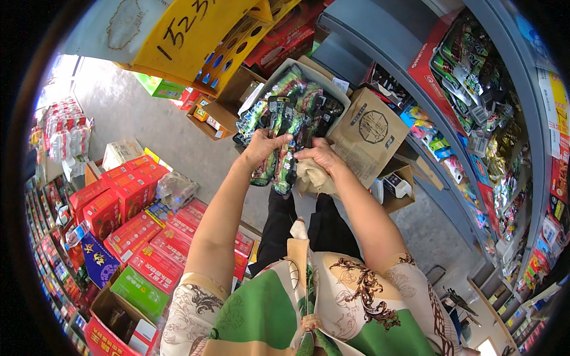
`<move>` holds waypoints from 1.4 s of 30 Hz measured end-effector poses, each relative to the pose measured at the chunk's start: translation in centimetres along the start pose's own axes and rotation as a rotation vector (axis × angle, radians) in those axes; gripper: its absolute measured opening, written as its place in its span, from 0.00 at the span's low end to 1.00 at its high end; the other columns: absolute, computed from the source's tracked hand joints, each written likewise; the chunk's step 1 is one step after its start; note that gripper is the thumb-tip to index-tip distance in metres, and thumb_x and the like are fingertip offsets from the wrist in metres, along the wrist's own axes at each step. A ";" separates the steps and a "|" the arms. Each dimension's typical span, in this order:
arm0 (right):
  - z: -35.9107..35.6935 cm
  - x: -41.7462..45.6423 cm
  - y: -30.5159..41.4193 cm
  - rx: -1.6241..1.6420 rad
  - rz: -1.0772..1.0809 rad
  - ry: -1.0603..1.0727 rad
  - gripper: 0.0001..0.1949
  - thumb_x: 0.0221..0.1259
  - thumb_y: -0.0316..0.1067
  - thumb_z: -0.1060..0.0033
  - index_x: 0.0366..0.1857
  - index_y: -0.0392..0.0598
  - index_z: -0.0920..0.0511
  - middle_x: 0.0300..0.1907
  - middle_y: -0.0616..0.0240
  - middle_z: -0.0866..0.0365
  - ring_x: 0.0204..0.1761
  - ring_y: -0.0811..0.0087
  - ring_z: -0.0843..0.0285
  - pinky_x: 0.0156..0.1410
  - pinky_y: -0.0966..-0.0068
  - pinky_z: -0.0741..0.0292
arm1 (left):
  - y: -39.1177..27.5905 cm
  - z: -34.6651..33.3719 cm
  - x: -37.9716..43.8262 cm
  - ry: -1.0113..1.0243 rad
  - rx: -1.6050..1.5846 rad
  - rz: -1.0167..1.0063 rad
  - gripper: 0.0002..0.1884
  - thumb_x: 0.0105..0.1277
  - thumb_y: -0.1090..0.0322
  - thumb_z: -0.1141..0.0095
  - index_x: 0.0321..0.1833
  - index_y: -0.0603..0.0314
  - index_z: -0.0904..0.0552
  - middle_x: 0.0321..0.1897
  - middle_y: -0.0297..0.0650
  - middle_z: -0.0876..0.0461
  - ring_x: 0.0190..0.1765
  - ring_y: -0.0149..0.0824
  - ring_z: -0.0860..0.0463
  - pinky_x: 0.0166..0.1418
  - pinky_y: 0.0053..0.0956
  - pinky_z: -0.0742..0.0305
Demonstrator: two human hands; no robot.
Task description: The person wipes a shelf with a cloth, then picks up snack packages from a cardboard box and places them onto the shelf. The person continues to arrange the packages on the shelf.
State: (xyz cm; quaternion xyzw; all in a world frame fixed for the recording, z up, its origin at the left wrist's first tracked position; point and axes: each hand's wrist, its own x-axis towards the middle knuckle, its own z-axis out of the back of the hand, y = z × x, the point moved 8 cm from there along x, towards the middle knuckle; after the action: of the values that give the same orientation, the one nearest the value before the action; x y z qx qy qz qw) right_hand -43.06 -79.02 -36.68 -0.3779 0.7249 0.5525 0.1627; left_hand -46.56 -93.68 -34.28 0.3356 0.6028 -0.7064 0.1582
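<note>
My left hand [262, 151] grips several black-and-green snack packets [285, 171], with its thumb lying across them. A beige cloth [314, 174] is bunched under my right hand [321, 155], whose thumb and fingers also touch the packets' right edge. Just beyond both hands, more shiny packets [289, 84] fill an open cardboard box [339, 108]. Its brown printed flap [367, 133] folds out to the right. The held packets hang over the near side of the box, above my legs.
A metal shelf [392, 53] with snack boxes [427, 66] curves along the right. A yellow plastic crate [182, 40] stands at the upper left. Red cartons [133, 231] are stacked at the left. Small open cartons [216, 118] sit on the grey concrete floor [138, 115].
</note>
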 end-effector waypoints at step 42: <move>18.3 -24.1 7.0 -0.634 0.375 -0.833 0.14 0.54 0.24 0.44 0.47 0.43 0.23 0.36 0.64 0.18 0.38 0.77 0.23 0.44 0.79 0.26 | -5.6 3.3 5.2 -0.364 1.028 -0.207 0.29 0.44 0.45 0.33 0.36 0.66 0.25 0.34 0.51 0.20 0.43 0.49 0.21 0.48 0.37 0.27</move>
State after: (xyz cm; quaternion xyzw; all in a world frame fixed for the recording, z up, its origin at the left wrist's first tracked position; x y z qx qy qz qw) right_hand -35.55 -52.49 -22.32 -0.0226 0.4524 0.8658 0.2129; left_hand -54.72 -94.68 -33.41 0.1813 0.1734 -0.9680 0.0054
